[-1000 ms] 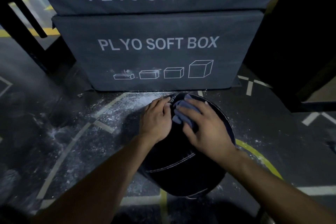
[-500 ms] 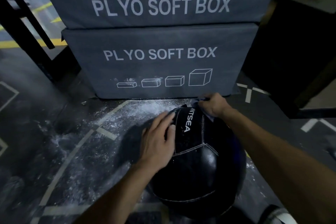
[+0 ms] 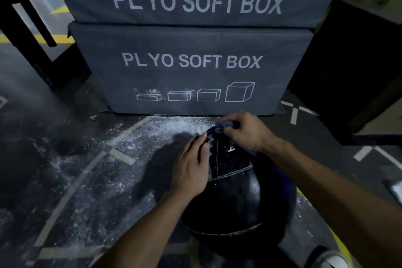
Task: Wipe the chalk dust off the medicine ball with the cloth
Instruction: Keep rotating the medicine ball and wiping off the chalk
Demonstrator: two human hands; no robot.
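Black medicine ball: left hand rests flat, fingers straight; right hand fingers clamped on cloth.

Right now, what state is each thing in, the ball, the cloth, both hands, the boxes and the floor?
medicine ball: on floor, chalk specks near top
cloth: bunched against ball's top
right hand: grips cloth
left hand: flat on ball
plyo soft boxes: stacked
floor: chalk-dusted

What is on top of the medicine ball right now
On the medicine ball: the left hand resting on its left side, and the right hand gripping the cloth at its far top. The hands hide the surface beneath.
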